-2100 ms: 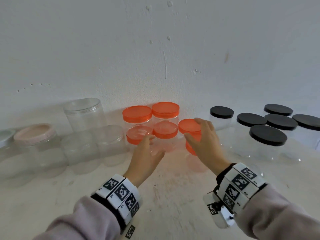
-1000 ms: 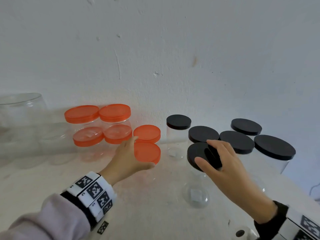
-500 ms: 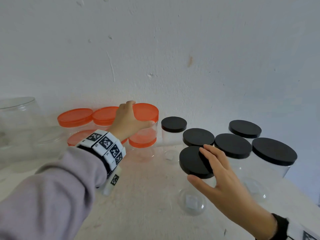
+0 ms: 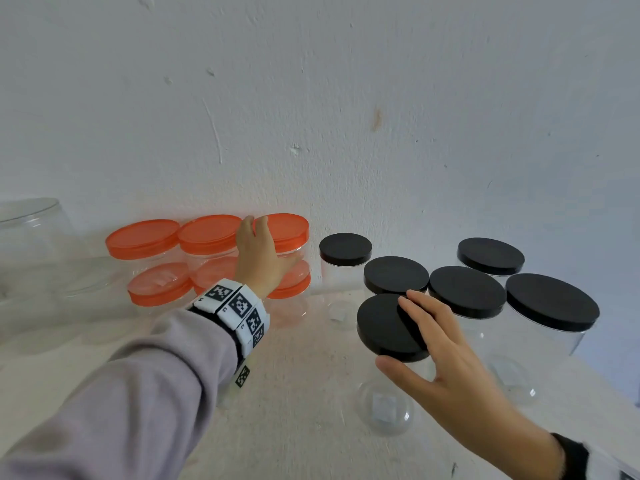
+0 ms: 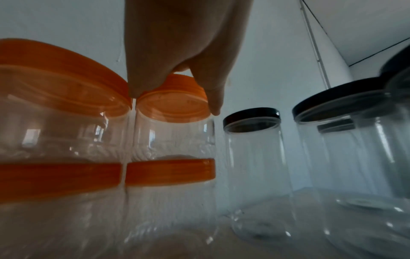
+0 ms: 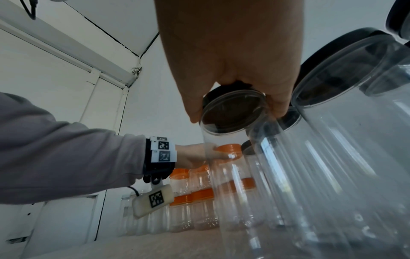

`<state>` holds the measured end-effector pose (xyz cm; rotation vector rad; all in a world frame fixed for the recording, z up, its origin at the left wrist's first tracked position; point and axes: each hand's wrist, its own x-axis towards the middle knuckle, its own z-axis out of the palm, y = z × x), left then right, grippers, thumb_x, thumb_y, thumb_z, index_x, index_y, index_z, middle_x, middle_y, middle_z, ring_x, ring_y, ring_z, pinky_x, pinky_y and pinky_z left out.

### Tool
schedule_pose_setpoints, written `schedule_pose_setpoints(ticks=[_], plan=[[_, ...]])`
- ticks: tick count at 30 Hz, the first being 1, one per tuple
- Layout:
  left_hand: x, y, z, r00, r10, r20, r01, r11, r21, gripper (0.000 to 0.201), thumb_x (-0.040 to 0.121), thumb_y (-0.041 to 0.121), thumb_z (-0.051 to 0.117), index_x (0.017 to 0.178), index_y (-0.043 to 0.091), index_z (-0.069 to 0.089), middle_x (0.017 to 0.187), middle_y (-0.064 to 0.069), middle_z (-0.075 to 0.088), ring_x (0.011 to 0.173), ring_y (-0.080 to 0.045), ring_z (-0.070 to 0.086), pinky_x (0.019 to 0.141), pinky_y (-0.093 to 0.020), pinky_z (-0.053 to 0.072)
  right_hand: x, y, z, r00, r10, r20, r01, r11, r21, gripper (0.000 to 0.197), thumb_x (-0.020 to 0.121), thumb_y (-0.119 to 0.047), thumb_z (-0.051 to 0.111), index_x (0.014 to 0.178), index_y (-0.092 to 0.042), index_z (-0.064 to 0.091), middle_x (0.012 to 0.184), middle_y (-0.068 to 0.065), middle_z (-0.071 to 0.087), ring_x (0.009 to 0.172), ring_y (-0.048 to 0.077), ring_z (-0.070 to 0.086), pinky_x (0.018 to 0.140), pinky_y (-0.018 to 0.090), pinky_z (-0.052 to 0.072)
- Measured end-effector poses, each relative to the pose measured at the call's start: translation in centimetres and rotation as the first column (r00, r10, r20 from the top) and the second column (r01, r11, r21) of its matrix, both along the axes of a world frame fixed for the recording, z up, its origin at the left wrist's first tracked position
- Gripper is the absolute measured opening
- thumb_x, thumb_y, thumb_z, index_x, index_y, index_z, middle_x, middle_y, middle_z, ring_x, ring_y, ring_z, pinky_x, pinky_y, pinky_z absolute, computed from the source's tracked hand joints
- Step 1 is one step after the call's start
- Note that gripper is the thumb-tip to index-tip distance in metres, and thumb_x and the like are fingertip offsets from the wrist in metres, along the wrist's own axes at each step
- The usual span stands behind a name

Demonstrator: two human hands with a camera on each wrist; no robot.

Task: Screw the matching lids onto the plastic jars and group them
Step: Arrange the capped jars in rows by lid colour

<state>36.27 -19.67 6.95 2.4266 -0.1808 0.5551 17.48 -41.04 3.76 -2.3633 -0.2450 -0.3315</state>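
Observation:
Clear jars with orange lids stand stacked two high against the wall. My left hand (image 4: 259,251) grips the top right orange-lidded jar (image 4: 289,230), which sits on another orange-lidded jar (image 4: 292,287). In the left wrist view my fingers (image 5: 213,98) curl round its orange lid (image 5: 175,105). My right hand (image 4: 426,337) grips the black lid (image 4: 381,323) of the nearest tall clear jar (image 4: 384,407), thumb on the front rim and fingers across the top. The right wrist view shows that lid (image 6: 230,112) spanned by my right hand (image 6: 235,98).
Several more black-lidded jars (image 4: 467,291) crowd behind and right of my right hand. Two more orange stacks (image 4: 143,237) stand left of my left hand. Lidless clear jars (image 4: 31,230) sit at the far left. The wall is close behind; the table edge (image 4: 609,382) runs at right.
My left hand has lifted the orange-lidded jar from the table and set it on top of the right-hand orange jar. My right hand reached over to the black lid and stays there.

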Motion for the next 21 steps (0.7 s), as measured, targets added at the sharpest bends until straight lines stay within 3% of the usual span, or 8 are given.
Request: schedule_pose_setpoints(ticks=[4, 7, 9, 11, 15, 21], plan=[[-2.3, 0.4, -2.0, 0.994, -0.021, 0.107, 0.04, 0.982, -0.183, 0.09, 0.081, 0.026, 0.075, 0.148, 0.011, 0.017, 0.157, -0.009, -0.002, 0.145, -0.019, 0.004, 0.115, -0.031, 0.015, 0.1, 0.0, 0.1, 1.0, 0.004, -0.012, -0.004, 1.0, 0.009, 0.09, 0.066, -0.076, 0.04, 0.146, -0.038, 0.02, 0.138, -0.042, 0.005, 0.121, -0.029, 0.008, 0.089, -0.01, 0.019], [-4.4, -0.3, -3.8, 0.971, 0.028, 0.239, 0.036, 0.965, -0.261, 0.076, 0.079, 0.019, 0.076, 0.139, 0.006, 0.031, 0.143, -0.006, 0.024, 0.134, -0.019, 0.024, 0.11, -0.029, 0.024, 0.2, 0.1, 0.1, 1.0, 0.0, -0.01, 0.0, 1.0, 0.007, 0.092, 0.066, -0.076, 0.04, 0.147, -0.038, 0.021, 0.136, -0.045, 0.003, 0.119, -0.031, 0.008, 0.086, -0.011, 0.017], [-5.2, -0.8, -4.6, 0.985, 0.077, 0.157, -0.024, 0.95, -0.312, 0.074, 0.078, 0.019, 0.076, 0.135, 0.003, 0.033, 0.13, -0.004, 0.03, 0.126, -0.023, 0.03, 0.106, -0.033, 0.029, 0.2, 0.0, 0.1, 1.0, 0.0, -0.009, 0.001, 1.0, 0.011, 0.092, 0.065, -0.076, 0.041, 0.147, -0.037, 0.021, 0.136, -0.046, 0.002, 0.119, -0.031, 0.009, 0.087, -0.011, 0.016], [-5.1, -1.2, -5.1, 0.991, 0.13, -0.027, -0.131, 0.922, -0.365, 0.081, 0.079, 0.021, 0.075, 0.141, 0.001, 0.027, 0.138, -0.012, 0.031, 0.13, -0.029, 0.027, 0.109, -0.039, 0.026, 0.1, 0.0, 0.1, 1.0, 0.0, -0.011, 0.0, 1.0, 0.014, 0.093, 0.065, -0.076, 0.041, 0.147, -0.037, 0.021, 0.136, -0.046, 0.002, 0.121, -0.028, 0.011, 0.088, -0.011, 0.016], [-4.3, -1.9, -4.9, 0.937, 0.125, -0.326, -0.275, 0.839, -0.469, 0.091, 0.08, 0.026, 0.074, 0.147, 0.004, 0.017, 0.147, -0.018, 0.025, 0.135, -0.034, 0.027, 0.111, -0.046, 0.027, 0.1, -0.1, 0.0, 1.0, 0.007, -0.008, -0.006, 1.0, 0.02, 0.091, 0.065, -0.076, 0.042, 0.146, -0.039, 0.021, 0.137, -0.044, 0.004, 0.123, -0.026, 0.012, 0.09, -0.009, 0.019], [-3.2, -2.8, -4.7, 0.892, 0.165, -0.422, -0.365, 0.813, -0.453, 0.085, 0.084, 0.025, 0.071, 0.144, 0.001, 0.016, 0.144, -0.021, 0.028, 0.132, -0.036, 0.033, 0.108, -0.045, 0.031, 0.1, -0.1, -0.2, 1.0, 0.012, 0.011, -0.012, 0.999, 0.029, 0.074, 0.067, -0.076, 0.043, 0.131, -0.055, 0.014, 0.138, -0.045, 0.006, 0.126, -0.025, 0.013, 0.089, -0.009, 0.019]])
